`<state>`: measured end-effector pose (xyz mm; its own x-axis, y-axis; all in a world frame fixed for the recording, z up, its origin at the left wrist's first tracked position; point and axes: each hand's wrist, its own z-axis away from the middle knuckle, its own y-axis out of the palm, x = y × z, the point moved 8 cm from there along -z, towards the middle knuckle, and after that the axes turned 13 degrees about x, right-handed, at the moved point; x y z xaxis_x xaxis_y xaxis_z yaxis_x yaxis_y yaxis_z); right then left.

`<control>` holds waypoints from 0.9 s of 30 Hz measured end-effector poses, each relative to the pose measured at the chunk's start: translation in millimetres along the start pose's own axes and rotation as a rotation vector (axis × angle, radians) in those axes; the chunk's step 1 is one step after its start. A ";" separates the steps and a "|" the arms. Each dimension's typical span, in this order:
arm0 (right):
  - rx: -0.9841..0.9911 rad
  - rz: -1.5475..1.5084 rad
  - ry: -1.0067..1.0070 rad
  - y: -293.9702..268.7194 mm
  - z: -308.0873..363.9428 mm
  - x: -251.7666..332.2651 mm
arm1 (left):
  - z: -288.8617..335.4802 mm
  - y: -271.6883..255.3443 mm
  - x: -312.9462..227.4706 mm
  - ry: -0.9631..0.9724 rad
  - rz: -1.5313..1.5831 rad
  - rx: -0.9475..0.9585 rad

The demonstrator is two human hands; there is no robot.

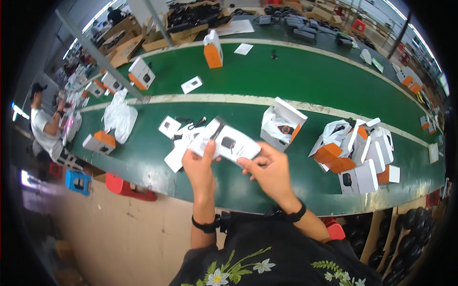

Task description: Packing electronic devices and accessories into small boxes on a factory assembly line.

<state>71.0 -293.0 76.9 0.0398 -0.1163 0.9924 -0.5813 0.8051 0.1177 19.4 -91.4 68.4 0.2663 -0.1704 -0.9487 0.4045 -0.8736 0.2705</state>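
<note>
Between both hands I hold a flat white printed piece of packaging (pixel 240 144) with a picture of a dark device on it; a black strip crosses its far left end. My left hand (pixel 200 167) grips its near left part, thumb on top. The right corner is pinched by my right hand (pixel 270 170). Just beyond and left lie white papers (pixel 175 159), a small white card box (pixel 169 127) and a coiled black cable (pixel 197 124). To the right stands an open white box (pixel 278 132) holding white plastic wrap and a dark, orange-marked item.
Several open white-and-orange boxes (pixel 358 172) crowd the bench's right. Leftward are a white plastic bag (pixel 120 117) and a tipped box (pixel 100 143). A pale rail (pixel 229 98) divides the green bench from the green strip behind, which carries more boxes. A person (pixel 45 121) stands far left.
</note>
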 end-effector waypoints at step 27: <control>-0.091 1.803 0.000 -62.7 -45.0 103.1 | -81.0 139.0 66.7 0.027 -0.472 0.871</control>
<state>148.1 -329.3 173.4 -0.5235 0.8447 -0.1114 0.1368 -0.0457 -0.9895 164.3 -187.3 56.0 0.2674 0.2828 -0.9211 -0.3077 -0.8808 -0.3598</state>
